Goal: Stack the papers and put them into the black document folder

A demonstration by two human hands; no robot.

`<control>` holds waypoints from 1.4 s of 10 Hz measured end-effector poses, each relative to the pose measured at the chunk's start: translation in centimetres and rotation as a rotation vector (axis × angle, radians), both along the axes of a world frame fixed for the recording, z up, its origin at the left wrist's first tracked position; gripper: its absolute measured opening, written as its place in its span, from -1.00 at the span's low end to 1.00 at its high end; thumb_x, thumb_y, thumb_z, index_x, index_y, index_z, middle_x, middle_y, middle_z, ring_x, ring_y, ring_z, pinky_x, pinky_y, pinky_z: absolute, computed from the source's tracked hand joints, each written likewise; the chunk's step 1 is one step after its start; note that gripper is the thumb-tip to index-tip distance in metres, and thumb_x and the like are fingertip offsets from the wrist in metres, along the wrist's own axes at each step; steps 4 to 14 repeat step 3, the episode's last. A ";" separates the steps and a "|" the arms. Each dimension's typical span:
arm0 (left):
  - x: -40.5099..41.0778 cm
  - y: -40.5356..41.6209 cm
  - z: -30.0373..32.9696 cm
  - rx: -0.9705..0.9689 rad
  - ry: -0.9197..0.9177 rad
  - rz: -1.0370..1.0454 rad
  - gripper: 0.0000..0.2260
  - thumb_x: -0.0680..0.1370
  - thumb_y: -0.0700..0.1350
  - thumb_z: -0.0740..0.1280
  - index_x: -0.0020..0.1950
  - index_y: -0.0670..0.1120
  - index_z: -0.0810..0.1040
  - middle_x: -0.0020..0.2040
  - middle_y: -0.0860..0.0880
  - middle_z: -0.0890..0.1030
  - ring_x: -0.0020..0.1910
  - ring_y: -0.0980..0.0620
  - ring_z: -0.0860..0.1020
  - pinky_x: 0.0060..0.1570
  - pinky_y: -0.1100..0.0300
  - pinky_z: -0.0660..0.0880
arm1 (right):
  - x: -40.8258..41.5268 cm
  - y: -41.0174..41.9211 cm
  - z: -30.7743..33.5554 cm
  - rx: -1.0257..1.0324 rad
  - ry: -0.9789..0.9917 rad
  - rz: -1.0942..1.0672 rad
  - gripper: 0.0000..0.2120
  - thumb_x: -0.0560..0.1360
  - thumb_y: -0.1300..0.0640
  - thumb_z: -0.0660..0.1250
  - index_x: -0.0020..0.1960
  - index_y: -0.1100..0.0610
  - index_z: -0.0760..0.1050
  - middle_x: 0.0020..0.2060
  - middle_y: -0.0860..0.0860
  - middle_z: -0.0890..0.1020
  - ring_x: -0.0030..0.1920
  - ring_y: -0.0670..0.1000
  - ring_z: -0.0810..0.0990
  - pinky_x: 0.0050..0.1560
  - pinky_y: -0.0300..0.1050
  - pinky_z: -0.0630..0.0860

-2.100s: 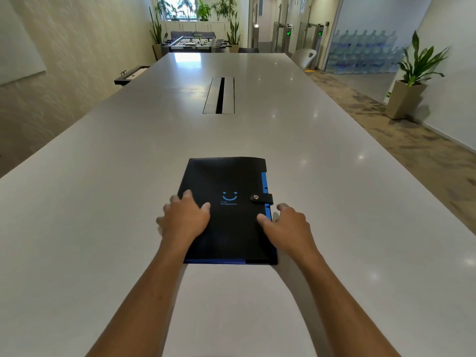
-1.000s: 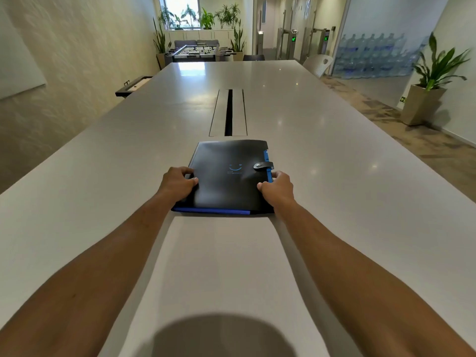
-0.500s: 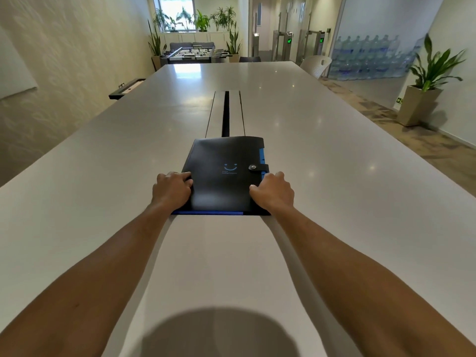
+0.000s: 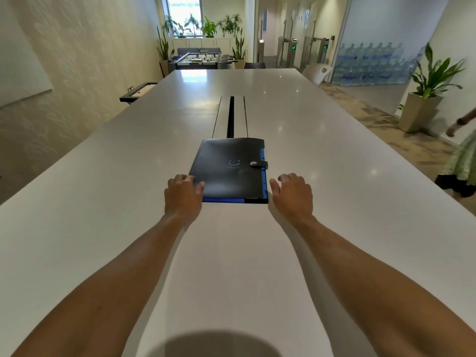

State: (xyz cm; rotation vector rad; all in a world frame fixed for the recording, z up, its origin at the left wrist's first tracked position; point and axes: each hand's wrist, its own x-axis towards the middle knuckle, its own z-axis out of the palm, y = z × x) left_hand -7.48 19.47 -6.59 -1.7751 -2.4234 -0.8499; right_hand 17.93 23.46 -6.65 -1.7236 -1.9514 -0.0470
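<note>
- Head view: a black document folder [image 4: 229, 171] lies flat and closed on the long white counter [image 4: 334, 189], roughly on its centre line, well out from the near edge.
- The folder's strap [image 4: 258, 164] is snapped shut over the right side of the cover; a blue edge shows along the right side and along the near edge.
- A small smiling-face mark [image 4: 234, 163] is printed on the cover, left of the strap.
- The folder's far edge sits just at the near end of the cable slot [image 4: 230, 115] set into the counter.
- No loose papers are visible on the counter; whether any are inside the folder cannot be told.
- Left hand [image 4: 183, 195]: at the folder's near left corner, fingers [image 4: 189, 178] curled and the thumb lying on the cover; it touches the folder, but a grip around the edge cannot be confirmed.
- Right hand [image 4: 292, 194]: just beside the folder's near right corner, fingers loosely spread and bent downward over the counter, holding nothing; a narrow gap shows between thumb and folder edge.
- Both forearms reach straight out from the near edge of the counter.
- Far right: a potted plant [image 4: 427, 94] stands on the floor; part of another person [image 4: 461, 161] shows at the frame edge.
- Beyond the far end of the counter stands a table football game [image 4: 203, 59].
</note>
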 end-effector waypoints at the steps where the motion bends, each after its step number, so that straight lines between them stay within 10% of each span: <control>1: 1.2 -2.3 0.1 0.013 0.003 -0.097 -0.63 0.60 0.04 0.22 0.27 -0.17 0.53 0.27 -0.14 0.53 0.23 -0.16 0.46 0.20 -0.03 0.40 | 2.3 -2.3 0.4 -0.031 -0.060 0.023 -0.59 0.62 -0.07 0.10 0.20 0.19 0.55 0.12 0.11 0.62 0.14 0.12 0.55 0.11 0.02 0.43; 3: 2.8 -6.6 -0.5 -0.024 0.120 -0.204 -0.54 0.59 0.11 0.21 0.37 -0.15 0.46 0.44 -0.13 0.40 0.47 -0.10 0.29 0.40 -0.06 0.22 | 6.0 -7.1 1.1 -0.110 -0.135 0.064 -0.41 0.61 -0.18 0.04 0.49 0.17 0.25 0.46 0.12 0.36 0.49 0.10 0.24 0.42 0.07 0.21; 14: 2.8 -6.6 -0.5 -0.024 0.120 -0.204 -0.54 0.59 0.11 0.21 0.37 -0.15 0.46 0.44 -0.13 0.40 0.47 -0.10 0.29 0.40 -0.06 0.22 | 6.0 -7.1 1.1 -0.110 -0.135 0.064 -0.41 0.61 -0.18 0.04 0.49 0.17 0.25 0.46 0.12 0.36 0.49 0.10 0.24 0.42 0.07 0.21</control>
